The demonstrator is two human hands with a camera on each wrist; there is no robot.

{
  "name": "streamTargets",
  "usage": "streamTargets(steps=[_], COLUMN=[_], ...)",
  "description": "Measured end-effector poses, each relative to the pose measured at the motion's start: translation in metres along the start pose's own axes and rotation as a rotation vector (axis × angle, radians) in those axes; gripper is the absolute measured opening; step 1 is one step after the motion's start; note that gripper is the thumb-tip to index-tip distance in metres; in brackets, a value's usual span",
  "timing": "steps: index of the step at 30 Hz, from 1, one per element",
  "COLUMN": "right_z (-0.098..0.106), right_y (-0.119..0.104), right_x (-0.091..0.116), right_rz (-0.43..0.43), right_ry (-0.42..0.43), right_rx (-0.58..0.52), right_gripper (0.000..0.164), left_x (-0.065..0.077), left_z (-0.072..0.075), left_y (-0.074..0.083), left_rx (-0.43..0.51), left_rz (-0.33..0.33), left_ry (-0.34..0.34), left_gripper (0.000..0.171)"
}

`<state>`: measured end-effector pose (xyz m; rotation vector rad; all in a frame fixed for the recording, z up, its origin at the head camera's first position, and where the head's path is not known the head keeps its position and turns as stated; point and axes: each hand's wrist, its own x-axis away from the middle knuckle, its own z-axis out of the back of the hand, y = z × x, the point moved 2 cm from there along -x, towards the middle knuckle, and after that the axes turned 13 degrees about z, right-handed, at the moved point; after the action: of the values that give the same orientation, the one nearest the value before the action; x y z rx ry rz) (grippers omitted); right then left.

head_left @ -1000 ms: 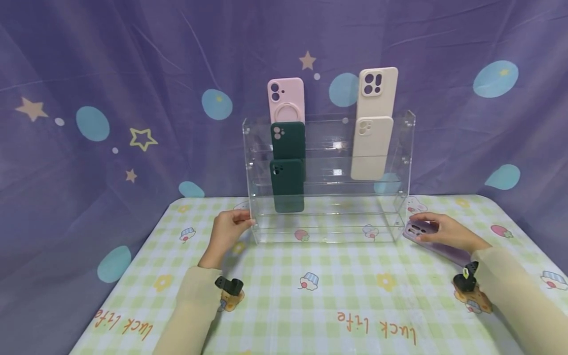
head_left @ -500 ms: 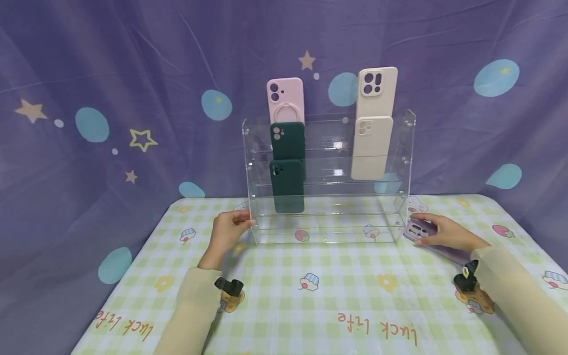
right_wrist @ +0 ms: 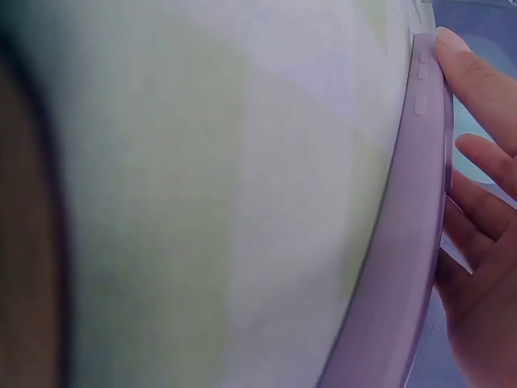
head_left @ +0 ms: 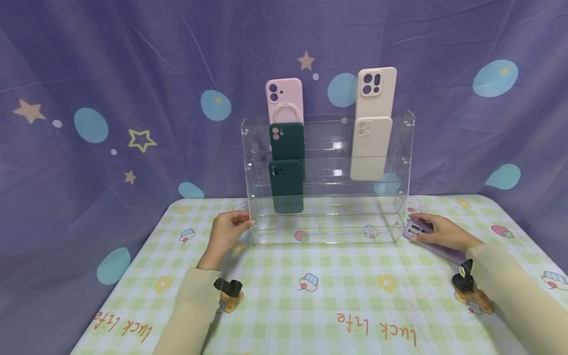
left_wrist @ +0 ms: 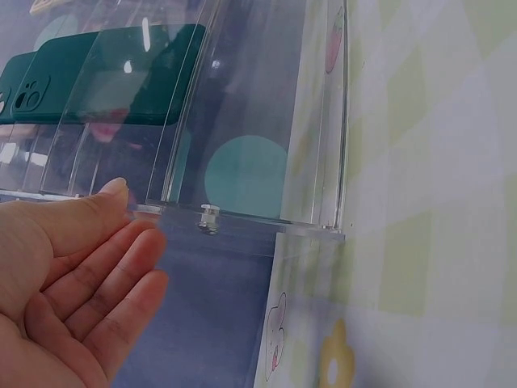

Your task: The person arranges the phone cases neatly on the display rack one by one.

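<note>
A transparent acrylic display rack (head_left: 328, 236) with stepped tiers stands at the back of the table. My left hand (head_left: 227, 231) pinches the lower front edge of its left side panel between thumb and fingers. In the left wrist view, the thumb (left_wrist: 97, 212) lies over that panel. To the right of the rack, my right hand (head_left: 445, 233) holds a light purple phone case (head_left: 445, 252) across its camera end, thumb at the near edge. The case lies tilted on the tablecloth, its camera end close to the rack's right corner. In the right wrist view, its buttoned side (right_wrist: 396, 234) shows.
On the rack's left stand a pink case (head_left: 284, 96) and two dark green cases, the upper one (head_left: 286, 140) behind the lower one (head_left: 287, 187). Two cream cases, one tall (head_left: 386, 98) and one lower (head_left: 372, 150), stand on the right. A purple curtain (head_left: 155, 59) hangs behind.
My right wrist has shifted very slightly left over the purple phone case. The left hand stays at the rack's side panel.
</note>
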<state>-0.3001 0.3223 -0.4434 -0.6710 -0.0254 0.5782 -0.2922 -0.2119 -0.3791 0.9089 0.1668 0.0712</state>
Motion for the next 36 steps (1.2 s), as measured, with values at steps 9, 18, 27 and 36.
streamTargets(steps=[9, 18, 27, 36], right_z=[0.0, 0.007, 0.027, 0.044], right_y=[-0.004, -0.01, -0.025, -0.048], right_x=[-0.002, 0.001, 0.01, 0.017], right_rz=[0.108, 0.111, 0.112, 0.135], right_ry=[0.108, 0.197, 0.198, 0.202], right_rx=[0.061, 0.177, 0.186, 0.112], right_gripper=[0.072, 0.035, 0.02, 0.014], left_x=[0.0, 0.0, 0.0, -0.001], left_z=[0.001, 0.001, -0.001, 0.0], left_y=[0.001, 0.0, -0.002, -0.002], left_rx=[-0.006, 0.007, 0.01, -0.003], left_rz=[0.003, 0.011, 0.019, 0.007], left_ry=[0.001, 0.001, 0.002, 0.009], left_gripper=[0.022, 0.023, 0.021, 0.022])
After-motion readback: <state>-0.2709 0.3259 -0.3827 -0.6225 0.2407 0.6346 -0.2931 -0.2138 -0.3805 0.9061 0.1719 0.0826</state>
